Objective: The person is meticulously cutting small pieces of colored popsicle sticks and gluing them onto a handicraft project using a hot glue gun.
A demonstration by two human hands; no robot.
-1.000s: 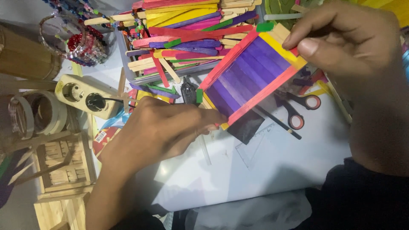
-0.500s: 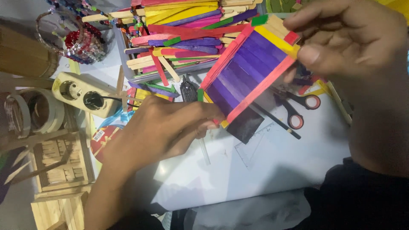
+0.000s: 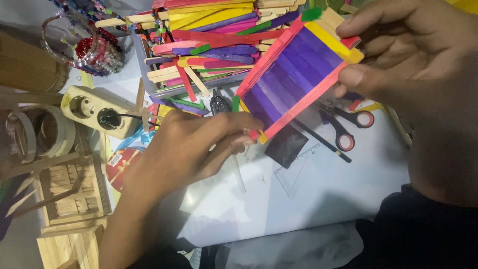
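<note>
Item: panel of craft sticks (image 3: 294, 74), held up off the white work sheet (image 3: 318, 199), tilted, running from lower left to upper right.

Condition: a row of purple sticks lies side by side, with a yellow one at the far end, and two red rails cross them along the long edges. It looks largely assembled (a judgement only); green and red tips stick out at the corners, and I cannot tell whether any joint is loose.

Left hand (image 3: 191, 149): fingers pinched on the panel's lower corner, knuckles up, low over the sheet.

Right hand (image 3: 403, 55): gripping the upper end, thumb pressed on the near red rail, fingers curled over the yellow edge.

Position: the panel spans between both hands, directly in front of the tray of loose coloured sticks (image 3: 219, 45), which suggests stock remains for more pieces.

Surroundings:
- scissors with red-ringed handles (image 3: 348, 127) lying on the sheet under the panel's right half
- a dark square piece (image 3: 286, 144) just below the lower corner
- a cream power strip (image 3: 97, 112) to the left
- a plain wooden stick model (image 3: 74, 192) at lower left
- tape rolls (image 3: 35, 132) and beaded bangles (image 3: 94, 47) (far left)
</note>
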